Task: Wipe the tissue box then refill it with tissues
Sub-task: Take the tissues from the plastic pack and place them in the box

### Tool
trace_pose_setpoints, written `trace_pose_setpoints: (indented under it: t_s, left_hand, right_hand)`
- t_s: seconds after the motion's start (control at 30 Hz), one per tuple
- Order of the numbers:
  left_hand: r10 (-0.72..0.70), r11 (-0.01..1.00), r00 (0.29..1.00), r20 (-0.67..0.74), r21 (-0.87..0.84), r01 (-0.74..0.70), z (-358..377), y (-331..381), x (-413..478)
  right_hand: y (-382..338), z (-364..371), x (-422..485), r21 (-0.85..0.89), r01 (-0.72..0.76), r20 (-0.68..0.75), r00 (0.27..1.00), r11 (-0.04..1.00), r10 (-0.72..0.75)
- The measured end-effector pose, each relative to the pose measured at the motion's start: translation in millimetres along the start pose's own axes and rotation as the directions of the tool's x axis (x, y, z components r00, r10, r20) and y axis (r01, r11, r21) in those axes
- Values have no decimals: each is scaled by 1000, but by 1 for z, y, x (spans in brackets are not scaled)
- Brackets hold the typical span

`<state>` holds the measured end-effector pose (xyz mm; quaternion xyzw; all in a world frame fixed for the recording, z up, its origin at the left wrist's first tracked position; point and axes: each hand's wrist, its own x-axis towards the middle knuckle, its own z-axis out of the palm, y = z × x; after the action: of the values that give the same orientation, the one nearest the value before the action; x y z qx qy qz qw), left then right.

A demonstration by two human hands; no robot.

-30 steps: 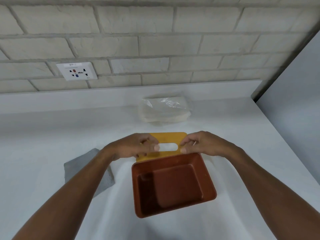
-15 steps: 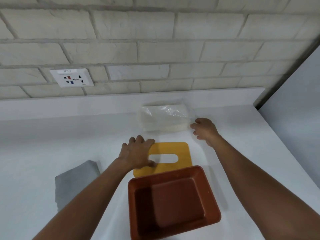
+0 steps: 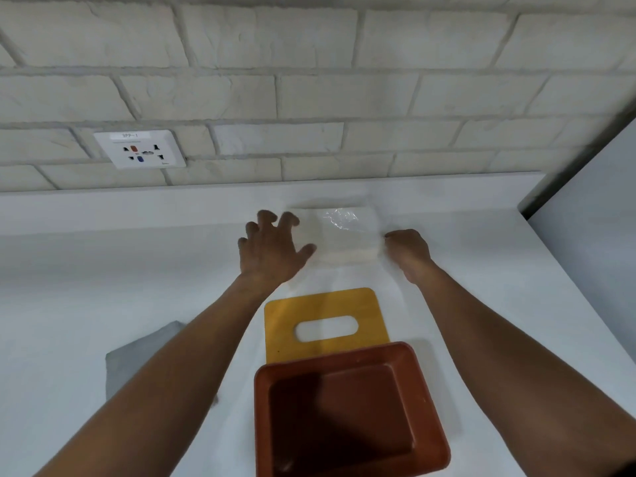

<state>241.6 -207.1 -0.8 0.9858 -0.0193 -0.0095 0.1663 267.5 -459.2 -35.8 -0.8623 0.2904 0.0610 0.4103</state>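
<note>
The brown tissue box stands open and empty at the counter's near edge. Its yellow lid, with an oval slot, lies flat just behind it. Further back, by the wall, lies the pack of white tissues in clear plastic. My right hand grips the pack's right end with curled fingers. My left hand hovers with spread fingers at the pack's left end; whether it touches the pack is not clear.
A grey cloth lies on the white counter to the left, partly under my left forearm. A wall socket sits in the brick wall behind. A grey panel bounds the counter on the right.
Both hands let go of the yellow lid, which now lies flat behind the box. They moved back to the tissue pack; the right hand arrived first and took hold of its end.
</note>
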Motion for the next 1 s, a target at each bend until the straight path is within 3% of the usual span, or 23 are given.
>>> trace_pose_setpoints:
  t_s: [0.07,0.13,0.3,0.4,0.53,0.63,0.73,0.8,0.87,1.0]
  left_hand:
    - [-140,980,988,62,-133,147,4,3,16]
    - [-194,947,970,148,-231,225,11,1,27]
    - [-161,965,979,128,-188,183,24,-4,31]
    - [-150,961,981,126,-215,174,29,-8,33]
    - [-83,979,990,113,-178,102,30,-17,33]
    - [6,994,1000,1,112,-6,32,-18,28]
    - [260,911,965,-48,343,-228,34,-13,27]
    - [393,869,920,-3,329,-370,35,-6,27]
    - [431,846,898,83,310,-435,36,5,25]
    - [318,915,940,124,219,-339,36,20,17]
  right_hand:
    - [-3,-3,0,73,-29,-3,1000,997,30]
    - [-8,-7,-4,161,-57,53,997,985,49]
    - [-13,-10,-2,305,-91,225,974,948,21]
    - [-14,-12,2,295,-120,297,954,948,29]
    - [-19,-9,2,204,-104,327,944,973,33]
    - [-23,-5,1,161,-60,297,955,985,10]
    - [-25,-3,0,158,-73,295,955,985,24]
    - [-28,-3,-2,173,-134,333,940,976,70]
    - [-31,-3,-5,177,-193,358,926,965,120]
    - [-32,-4,-10,203,-231,413,901,952,131]
